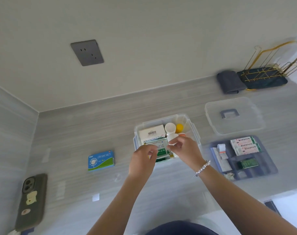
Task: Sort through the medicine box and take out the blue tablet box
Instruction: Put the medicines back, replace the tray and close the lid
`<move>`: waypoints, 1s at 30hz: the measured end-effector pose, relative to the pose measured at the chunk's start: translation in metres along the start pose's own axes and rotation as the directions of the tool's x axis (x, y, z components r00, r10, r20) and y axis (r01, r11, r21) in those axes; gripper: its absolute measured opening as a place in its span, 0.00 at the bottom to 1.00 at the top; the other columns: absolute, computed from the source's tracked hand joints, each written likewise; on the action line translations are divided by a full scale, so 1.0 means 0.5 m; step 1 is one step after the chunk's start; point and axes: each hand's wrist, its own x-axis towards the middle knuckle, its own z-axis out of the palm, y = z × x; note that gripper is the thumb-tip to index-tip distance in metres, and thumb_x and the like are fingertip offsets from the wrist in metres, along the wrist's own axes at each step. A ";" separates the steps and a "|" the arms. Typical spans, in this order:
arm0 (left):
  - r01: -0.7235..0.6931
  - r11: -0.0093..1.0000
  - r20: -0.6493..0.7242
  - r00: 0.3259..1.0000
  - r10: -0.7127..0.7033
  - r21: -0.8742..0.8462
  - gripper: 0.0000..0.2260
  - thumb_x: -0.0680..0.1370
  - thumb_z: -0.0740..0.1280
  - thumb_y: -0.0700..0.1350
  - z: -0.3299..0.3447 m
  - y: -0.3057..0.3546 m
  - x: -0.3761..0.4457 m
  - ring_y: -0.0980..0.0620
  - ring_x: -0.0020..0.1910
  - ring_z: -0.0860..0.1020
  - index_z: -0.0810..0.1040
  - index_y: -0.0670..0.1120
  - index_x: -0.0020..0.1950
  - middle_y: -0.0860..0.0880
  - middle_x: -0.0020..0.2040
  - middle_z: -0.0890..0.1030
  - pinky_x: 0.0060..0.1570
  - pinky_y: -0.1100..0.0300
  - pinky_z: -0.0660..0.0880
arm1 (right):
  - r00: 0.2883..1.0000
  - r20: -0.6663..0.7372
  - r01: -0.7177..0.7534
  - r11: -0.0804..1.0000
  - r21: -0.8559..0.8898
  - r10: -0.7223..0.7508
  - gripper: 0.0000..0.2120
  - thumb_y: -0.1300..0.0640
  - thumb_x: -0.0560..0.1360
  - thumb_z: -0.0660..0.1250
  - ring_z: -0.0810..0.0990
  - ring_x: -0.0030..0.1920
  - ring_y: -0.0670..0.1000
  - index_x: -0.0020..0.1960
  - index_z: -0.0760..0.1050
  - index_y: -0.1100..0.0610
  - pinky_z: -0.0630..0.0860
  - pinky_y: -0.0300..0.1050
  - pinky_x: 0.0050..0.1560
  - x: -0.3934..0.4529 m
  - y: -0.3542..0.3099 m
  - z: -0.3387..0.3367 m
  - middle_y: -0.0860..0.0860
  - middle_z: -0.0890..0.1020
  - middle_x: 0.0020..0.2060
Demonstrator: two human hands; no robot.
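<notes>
Hands low in mid-frame: left hand (142,156) and right hand (181,146), fingers curled, pinching a green-white packet (158,146) over medicine box (191,131). Blue tablet box (101,160) already out, mid-left on bench (76,129). Risk: packet slipping, toppling white bottle (170,131) behind.

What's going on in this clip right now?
A person has both hands over an open clear medicine box on the counter. The left hand and right hand are fingering a green-and-white packet inside it. The blue tablet box already lies out on the counter to the left. The lid and an inner tray sit to the right.
</notes>
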 end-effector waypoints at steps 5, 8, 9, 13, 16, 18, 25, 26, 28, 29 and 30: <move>0.011 1.000 0.243 0.970 -0.007 -0.013 0.10 0.74 0.68 0.44 -0.019 0.008 0.033 0.54 0.51 0.80 0.81 0.48 0.55 0.50 0.54 0.83 0.49 0.65 0.74 | 0.996 0.073 -0.039 0.997 -0.070 0.044 0.11 0.55 0.72 0.69 0.80 0.49 0.49 0.52 0.81 0.57 0.69 0.33 0.45 -0.019 -0.014 -0.001 0.54 0.84 0.51; 0.006 0.999 0.323 0.946 -0.016 0.032 0.12 0.74 0.68 0.43 -0.025 0.007 0.051 0.51 0.53 0.80 0.80 0.47 0.57 0.48 0.57 0.82 0.52 0.61 0.75 | 0.991 0.129 -0.013 0.994 -0.111 0.028 0.09 0.56 0.73 0.67 0.80 0.49 0.48 0.51 0.82 0.56 0.71 0.34 0.47 -0.021 -0.019 -0.007 0.53 0.84 0.52; 0.002 0.998 0.344 0.938 -0.024 0.063 0.13 0.74 0.69 0.43 -0.026 0.009 0.058 0.50 0.53 0.79 0.80 0.46 0.58 0.47 0.58 0.82 0.51 0.60 0.76 | 0.991 0.132 -0.003 0.992 -0.130 0.020 0.09 0.57 0.74 0.66 0.80 0.49 0.48 0.50 0.82 0.56 0.72 0.34 0.48 -0.021 -0.018 -0.011 0.53 0.84 0.52; -0.109 0.970 0.526 0.850 -0.021 0.216 0.17 0.72 0.71 0.44 -0.017 0.033 0.097 0.48 0.56 0.78 0.79 0.44 0.60 0.46 0.60 0.81 0.54 0.60 0.74 | 0.957 0.291 0.082 0.952 -0.296 0.008 0.12 0.57 0.77 0.60 0.79 0.51 0.52 0.51 0.82 0.58 0.73 0.39 0.51 -0.015 -0.013 -0.027 0.55 0.83 0.52; -0.154 0.952 0.613 0.789 -0.042 0.263 0.17 0.71 0.72 0.46 -0.005 0.044 0.121 0.49 0.58 0.77 0.80 0.45 0.59 0.47 0.60 0.81 0.57 0.59 0.72 | 0.904 0.422 0.097 0.929 -0.357 0.068 0.13 0.56 0.77 0.59 0.79 0.48 0.53 0.50 0.80 0.61 0.73 0.41 0.48 -0.002 -0.008 -0.034 0.57 0.83 0.51; -0.117 0.959 0.640 0.764 -0.079 0.258 0.16 0.71 0.73 0.46 0.005 0.041 0.136 0.49 0.57 0.77 0.81 0.46 0.58 0.48 0.59 0.81 0.56 0.60 0.73 | 0.868 0.485 0.103 0.919 -0.381 0.104 0.14 0.55 0.77 0.60 0.79 0.49 0.53 0.51 0.80 0.61 0.72 0.41 0.49 0.012 -0.004 -0.040 0.57 0.82 0.51; -0.201 0.924 0.731 0.673 -0.112 0.326 0.12 0.69 0.73 0.50 0.037 0.027 0.162 0.54 0.46 0.77 0.83 0.51 0.52 0.52 0.51 0.83 0.47 0.60 0.71 | 0.756 0.630 0.125 0.904 -0.408 0.180 0.14 0.57 0.78 0.59 0.78 0.56 0.53 0.58 0.79 0.58 0.74 0.44 0.58 0.055 0.002 -0.045 0.56 0.81 0.56; -0.200 0.922 0.736 0.666 -0.120 0.332 0.12 0.69 0.73 0.50 0.039 0.026 0.163 0.53 0.47 0.77 0.83 0.51 0.52 0.52 0.50 0.83 0.47 0.61 0.71 | 0.743 0.643 0.141 0.896 -0.421 0.185 0.14 0.58 0.78 0.58 0.78 0.57 0.54 0.59 0.78 0.58 0.73 0.44 0.60 0.058 0.003 -0.042 0.55 0.81 0.57; -0.178 0.928 0.736 0.664 -0.131 0.326 0.12 0.69 0.73 0.50 0.041 0.022 0.168 0.53 0.47 0.78 0.84 0.51 0.51 0.52 0.50 0.84 0.45 0.62 0.71 | 0.749 0.635 0.133 0.896 -0.423 0.189 0.14 0.57 0.78 0.58 0.78 0.56 0.54 0.58 0.79 0.59 0.74 0.47 0.61 0.064 0.008 -0.036 0.56 0.81 0.56; -0.171 0.931 0.732 0.669 -0.130 0.322 0.12 0.69 0.73 0.49 0.041 0.021 0.170 0.53 0.46 0.78 0.84 0.50 0.51 0.52 0.49 0.84 0.43 0.63 0.70 | 0.760 0.621 0.106 0.906 -0.411 0.192 0.14 0.56 0.78 0.58 0.79 0.54 0.54 0.56 0.79 0.60 0.75 0.47 0.59 0.066 0.013 -0.034 0.57 0.82 0.54; -0.167 0.932 0.722 0.680 -0.128 0.322 0.11 0.69 0.73 0.49 0.041 0.020 0.171 0.52 0.46 0.78 0.84 0.49 0.50 0.51 0.49 0.84 0.41 0.65 0.70 | 0.774 0.604 0.090 0.912 -0.400 0.189 0.14 0.56 0.77 0.59 0.80 0.52 0.54 0.55 0.79 0.61 0.76 0.46 0.56 0.068 0.017 -0.032 0.57 0.82 0.52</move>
